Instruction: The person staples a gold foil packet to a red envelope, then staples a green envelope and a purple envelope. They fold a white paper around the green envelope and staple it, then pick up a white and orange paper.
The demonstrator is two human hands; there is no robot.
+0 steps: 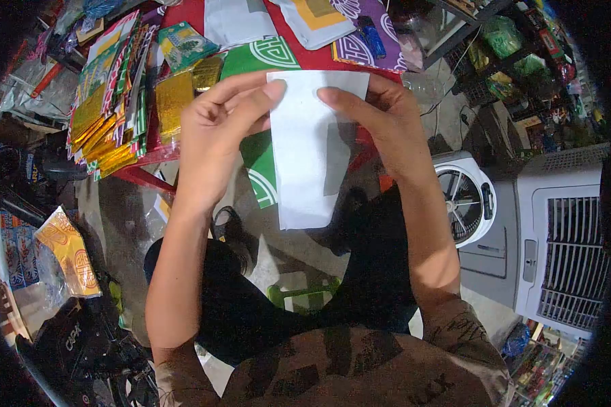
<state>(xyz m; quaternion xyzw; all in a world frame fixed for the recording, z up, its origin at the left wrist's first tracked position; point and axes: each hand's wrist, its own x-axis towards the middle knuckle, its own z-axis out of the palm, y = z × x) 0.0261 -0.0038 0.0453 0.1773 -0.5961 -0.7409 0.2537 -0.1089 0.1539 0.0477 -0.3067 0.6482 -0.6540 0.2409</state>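
White sheet [299,156] hangs lengthwise toward the torso [319,366], top edge pinched by left hand [210,122] and right hand [395,115] at opposite corners, right thumb [336,98] reaching further inward.

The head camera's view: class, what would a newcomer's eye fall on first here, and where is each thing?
It would probably land first on the bright white sheet, hanging near the centre between the left hand and the right hand. Next might come the gold and patterned packets at the left of the red table, then the round fan at the right.
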